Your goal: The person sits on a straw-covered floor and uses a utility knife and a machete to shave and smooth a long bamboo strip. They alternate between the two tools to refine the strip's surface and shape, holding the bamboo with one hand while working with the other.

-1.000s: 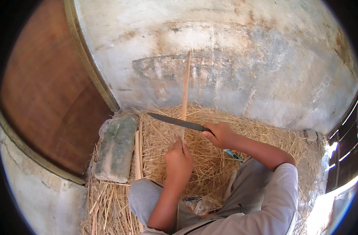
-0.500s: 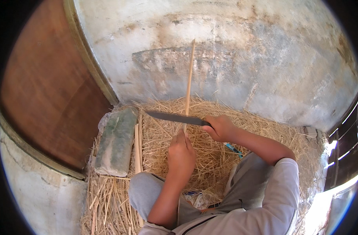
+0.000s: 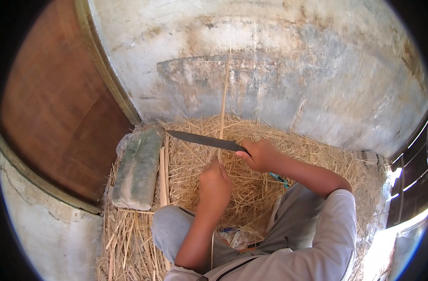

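- Tan thin strip [image 3: 225,93], prob. wood/bamboo: long axis runs away from the person, from L hand [image 3: 215,181] out toward the wall [image 3: 317,61]; far end shows against wall, can't tell if touching.
- L hand pinches strip low down, back of hand up; exact finger placement partly hidden.
- R hand [image 3: 261,154] wrapped around handle of dark knife [image 3: 200,138]; blade points L, roughly square across strip, just beyond L fingertips. Blade-to-strip contact: can't tell.
- L hand = nearer one to strip, R forearm comes in from R side.
- Surface: loose straw [image 3: 251,201] under/around the seated person, grey trousers [image 3: 300,213] either side.
- L of knee: greenish wrapped block [image 3: 138,168], w/ pale slats [image 3: 164,180] lying just beside it.
- Blue item [image 3: 279,178] near R knee, kind unclear.
- Room: stained plaster wall ahead, brown panel [image 3: 59,107] at L, dark gapped boards [image 3: 413,173] w/ bright light at R.
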The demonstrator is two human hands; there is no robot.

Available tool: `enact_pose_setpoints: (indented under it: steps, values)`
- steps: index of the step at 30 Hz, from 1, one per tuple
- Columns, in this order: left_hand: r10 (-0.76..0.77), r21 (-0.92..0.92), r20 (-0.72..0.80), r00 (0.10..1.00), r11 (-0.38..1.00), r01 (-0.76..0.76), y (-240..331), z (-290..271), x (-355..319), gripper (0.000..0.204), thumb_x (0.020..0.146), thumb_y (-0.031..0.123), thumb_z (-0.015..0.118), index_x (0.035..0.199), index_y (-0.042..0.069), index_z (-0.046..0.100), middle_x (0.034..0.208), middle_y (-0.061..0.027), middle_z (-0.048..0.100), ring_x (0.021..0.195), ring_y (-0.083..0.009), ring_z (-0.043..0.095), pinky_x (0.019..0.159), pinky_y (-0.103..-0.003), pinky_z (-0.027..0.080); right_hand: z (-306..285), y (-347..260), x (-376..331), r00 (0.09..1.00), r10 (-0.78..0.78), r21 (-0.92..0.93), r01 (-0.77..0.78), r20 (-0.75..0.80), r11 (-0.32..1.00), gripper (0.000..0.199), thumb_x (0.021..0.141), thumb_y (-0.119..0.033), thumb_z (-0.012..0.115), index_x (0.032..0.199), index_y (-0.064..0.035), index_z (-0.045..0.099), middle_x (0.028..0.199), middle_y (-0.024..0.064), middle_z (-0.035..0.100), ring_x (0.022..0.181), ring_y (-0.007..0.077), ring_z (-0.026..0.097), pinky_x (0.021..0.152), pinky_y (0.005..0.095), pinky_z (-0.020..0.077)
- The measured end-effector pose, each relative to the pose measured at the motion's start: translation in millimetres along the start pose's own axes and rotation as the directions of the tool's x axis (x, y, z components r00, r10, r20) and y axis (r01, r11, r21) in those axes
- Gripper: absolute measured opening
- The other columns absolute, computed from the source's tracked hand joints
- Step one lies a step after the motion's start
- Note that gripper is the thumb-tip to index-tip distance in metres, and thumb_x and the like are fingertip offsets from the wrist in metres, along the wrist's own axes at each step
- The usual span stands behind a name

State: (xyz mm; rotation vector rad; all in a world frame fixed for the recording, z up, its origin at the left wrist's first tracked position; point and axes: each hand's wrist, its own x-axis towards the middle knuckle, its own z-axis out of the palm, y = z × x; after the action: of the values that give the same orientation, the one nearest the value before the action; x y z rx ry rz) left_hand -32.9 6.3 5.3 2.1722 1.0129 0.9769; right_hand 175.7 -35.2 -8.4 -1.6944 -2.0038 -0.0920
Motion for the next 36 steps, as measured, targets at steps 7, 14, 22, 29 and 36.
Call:
enact_pose_setpoints:
  steps: [7, 14, 22, 29, 36]
  values:
    - [0.058, 0.032, -0.024, 0.998, 0.998, -0.057, -3.2, 4.6, 1.1, 0.024, 0.098, 0.004, 0.054, 0.112, -0.013, 0.063, 0.086, -0.0307, 0.065, 0.076, -0.0462, 0.067, 0.068, -0.052, 0.053, -6.4, 4.2, 8.2, 1.0, 0.025, -0.046, -0.024, 0.008, 0.999, 0.051, 0.104, -0.054, 0.045, 0.092, -0.0053, 0.057, 0.061, 0.0139, 0.059, 0.052, 0.0353, 0.059, 0.048, 0.0461, 0.0453]
    - [0.091, -0.017, -0.024, 0.996, 0.996, -0.092, -13.7, 6.8, -1.6, 0.019, 0.099, 0.005, 0.054, 0.104, -0.009, 0.065, 0.08, -0.0291, 0.064, 0.068, -0.0441, 0.064, 0.061, -0.048, 0.048, -5.4, -0.4, 0.0, 0.986, -0.161, -0.011, 0.161, -0.05, 0.987, 0.054, 0.103, -0.057, 0.044, 0.09, -0.006, 0.057, 0.06, 0.0139, 0.058, 0.052, 0.035, 0.06, 0.048, 0.0462, 0.0449]
    - [0.023, -0.025, 0.007, 1.0, 0.999, -0.023, -3.2, 1.7, 1.4, 0.016, 0.099, 0.006, 0.055, 0.099, -0.007, 0.064, 0.076, -0.0295, 0.063, 0.069, -0.0458, 0.065, 0.061, -0.049, 0.048, -3.4, -9.6, 3.8, 0.984, -0.165, -0.034, 0.163, -0.064, 0.986, 0.052, 0.102, -0.057, 0.047, 0.086, -0.0079, 0.054, 0.058, 0.0124, 0.054, 0.049, 0.0356, 0.057, 0.048, 0.0467, 0.0442]
    - [0.006, -0.036, 0.026, 1.0, 0.999, -0.005, -14.7, 15.0, -0.2, 0.017, 0.099, 0.006, 0.055, 0.097, -0.007, 0.065, 0.074, -0.0296, 0.062, 0.07, -0.046, 0.065, 0.061, -0.05, 0.047, -4.0, -5.9, 11.9, 1.0, -0.006, -0.137, 0.004, -0.017, 0.991, 0.05, 0.103, -0.055, 0.047, 0.089, -0.008, 0.056, 0.059, 0.0118, 0.057, 0.05, 0.0361, 0.059, 0.047, 0.046, 0.0446]
    - [-0.047, -0.044, 0.079, 0.996, 0.998, 0.051, -7.4, 7.2, 0.9, 0.019, 0.099, 0.007, 0.054, 0.1, -0.008, 0.066, 0.076, -0.0296, 0.063, 0.069, -0.046, 0.065, 0.061, -0.05, 0.048, -0.9, -10.3, 10.1, 0.994, 0.085, -0.145, -0.074, 0.074, 0.987, 0.055, 0.104, -0.057, 0.043, 0.095, -0.0059, 0.06, 0.061, 0.0132, 0.061, 0.053, 0.0356, 0.061, 0.051, 0.046, 0.0487]
